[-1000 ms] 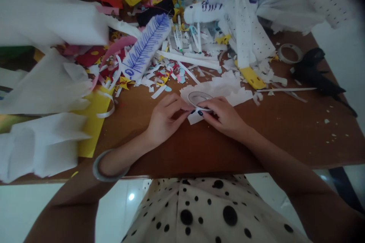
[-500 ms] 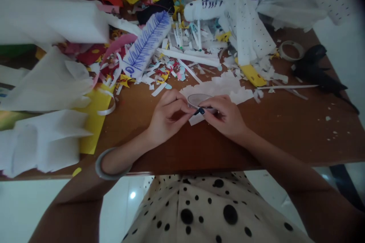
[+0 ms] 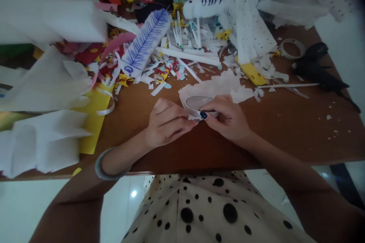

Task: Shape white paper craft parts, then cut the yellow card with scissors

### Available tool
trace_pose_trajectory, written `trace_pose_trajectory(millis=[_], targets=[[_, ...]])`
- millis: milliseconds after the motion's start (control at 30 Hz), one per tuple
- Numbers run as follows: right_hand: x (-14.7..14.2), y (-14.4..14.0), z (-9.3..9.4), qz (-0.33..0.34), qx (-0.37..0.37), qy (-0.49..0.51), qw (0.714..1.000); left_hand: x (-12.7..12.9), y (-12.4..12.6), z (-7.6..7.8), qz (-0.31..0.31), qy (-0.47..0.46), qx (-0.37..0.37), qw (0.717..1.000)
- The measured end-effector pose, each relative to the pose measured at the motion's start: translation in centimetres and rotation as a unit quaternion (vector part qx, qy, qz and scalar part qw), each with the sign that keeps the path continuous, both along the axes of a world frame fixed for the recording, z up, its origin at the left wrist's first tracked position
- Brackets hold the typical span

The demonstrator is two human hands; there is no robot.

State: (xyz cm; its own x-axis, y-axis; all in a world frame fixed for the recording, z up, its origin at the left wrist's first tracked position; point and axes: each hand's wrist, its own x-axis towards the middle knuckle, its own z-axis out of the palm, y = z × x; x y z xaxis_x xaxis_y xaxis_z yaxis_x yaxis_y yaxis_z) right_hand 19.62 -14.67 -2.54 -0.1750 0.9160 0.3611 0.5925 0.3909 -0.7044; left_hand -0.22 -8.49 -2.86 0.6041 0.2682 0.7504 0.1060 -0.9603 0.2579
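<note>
Centrally, white ring (image 3: 194, 113): it sat between the two hands, its near rim at the fingertips and its far side in front of the torn pale paper.
Right hand (image 3: 229, 119): it grasped the white ring at the near right part of the rim, the dark-nailed thumb in front and the index finger over the edge.
Left hand (image 3: 169, 123): its fingers were drawn together, tips at the ring's near left side, just beside the right thumb; whether they pinched the ring itself could not be told.
Left wrist: it bore a pale bracelet (image 3: 99, 168).
Torn pale paper (image 3: 218, 85): it lay on the brown surface (image 3: 288, 123), just beyond the hands.
Farther back: colored scraps (image 3: 172, 69) were strewn near a white piece with blue feather-like lines (image 3: 146, 43).
Right side: a black tool (image 3: 322, 70) lay near a second ring (image 3: 290, 57), both well apart from the right hand.
Left side: a yellow sheet (image 3: 92, 131) lay partly under white sheets.
</note>
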Motion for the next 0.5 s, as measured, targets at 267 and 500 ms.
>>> trace_pose_trajectory(millis=[267, 500], targets=[[9.2, 3.2, -0.8, -0.304, 0.161, -0.064, 0.937, 0.3, 0.2, -0.8, -0.001, 0.028, -0.172, 0.985], [18.5, 3.3, -2.4, -0.521, -0.016, -0.29, 0.803, 0.9, 1.3, -1.6, -0.05, -0.027, -0.683, 0.728]])
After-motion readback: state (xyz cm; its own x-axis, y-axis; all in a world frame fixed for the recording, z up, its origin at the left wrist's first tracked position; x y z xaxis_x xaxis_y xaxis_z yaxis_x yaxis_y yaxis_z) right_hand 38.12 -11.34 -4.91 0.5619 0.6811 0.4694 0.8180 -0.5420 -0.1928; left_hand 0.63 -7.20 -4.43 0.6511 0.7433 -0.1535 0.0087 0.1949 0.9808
